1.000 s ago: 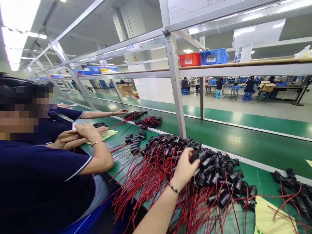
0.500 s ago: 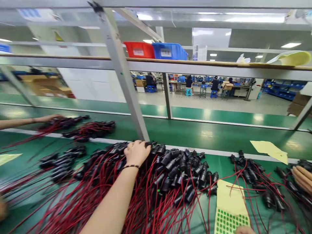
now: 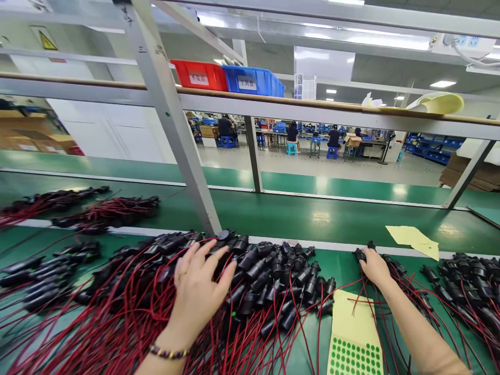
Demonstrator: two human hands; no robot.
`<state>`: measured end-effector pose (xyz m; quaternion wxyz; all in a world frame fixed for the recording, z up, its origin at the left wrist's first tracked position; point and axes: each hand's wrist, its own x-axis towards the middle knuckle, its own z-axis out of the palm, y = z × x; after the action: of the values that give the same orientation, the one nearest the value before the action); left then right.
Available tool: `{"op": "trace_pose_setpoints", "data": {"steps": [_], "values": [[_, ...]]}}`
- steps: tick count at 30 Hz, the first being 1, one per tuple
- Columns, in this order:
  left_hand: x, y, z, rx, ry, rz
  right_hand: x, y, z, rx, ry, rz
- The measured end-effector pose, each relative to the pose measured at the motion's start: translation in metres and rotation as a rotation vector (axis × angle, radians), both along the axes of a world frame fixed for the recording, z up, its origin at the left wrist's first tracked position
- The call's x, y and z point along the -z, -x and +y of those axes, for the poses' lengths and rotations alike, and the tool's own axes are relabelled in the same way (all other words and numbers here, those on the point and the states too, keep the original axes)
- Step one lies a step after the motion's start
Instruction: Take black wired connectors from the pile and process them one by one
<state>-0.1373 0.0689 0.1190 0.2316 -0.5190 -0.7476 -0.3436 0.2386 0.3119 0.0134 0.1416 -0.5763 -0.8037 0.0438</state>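
Black connectors (image 3: 258, 268) — long axes mostly slanted, red wires (image 3: 128, 312) nearward.

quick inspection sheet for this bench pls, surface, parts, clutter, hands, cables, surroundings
surface: green worktop, reflecting light
parts: black cylindrical parts in a large heap, with smaller groups left and right
clutter: yellow sheet with green dots right of the heap; yellow sheets farther back
hands: left hand open, fingers spread over the heap, contact unclear; right hand at a black part in the right group, grip unclear
cables: red wires overlapping across the near side; some cross the dotted sheet
surroundings: red bin and blue bin on a shelf; seated people beyond
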Motion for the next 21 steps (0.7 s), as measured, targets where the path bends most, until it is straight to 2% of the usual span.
{"op": "trace_pose_setpoints", "data": {"steps": [3, 7, 10, 12, 16, 18, 19, 21], "values": [[0.014, -0.031, -0.028, 0.221, -0.061, -0.173, 0.005, 0.021, 0.025, -0.011, 0.088, -0.084], [0.041, -0.061, -0.054, 0.408, -0.047, -0.602, 0.009, 0.029, 0.036, -0.05, 0.21, -0.104], [0.051, -0.08, -0.059, 0.493, -0.047, -0.969, 0.001, 0.018, 0.037, -0.103, 0.239, -0.013], [0.053, -0.092, -0.056, 0.586, -0.019, -1.148, -0.013, 0.004, 0.033, -0.147, 0.233, 0.09], [0.063, -0.12, -0.041, 0.8, 0.067, -1.377, -0.055, -0.031, 0.003, -0.278, 0.27, 0.324], [0.071, -0.138, -0.033, 0.902, 0.105, -1.514, -0.075, -0.045, -0.025, -0.371, 0.317, 0.438], [0.074, -0.149, -0.029, 0.969, 0.125, -1.606, -0.083, -0.049, -0.043, -0.452, 0.38, 0.597], [0.08, -0.171, -0.021, 1.12, 0.162, -1.81, -0.09, -0.048, -0.084, -0.555, 0.476, 0.78]]}}
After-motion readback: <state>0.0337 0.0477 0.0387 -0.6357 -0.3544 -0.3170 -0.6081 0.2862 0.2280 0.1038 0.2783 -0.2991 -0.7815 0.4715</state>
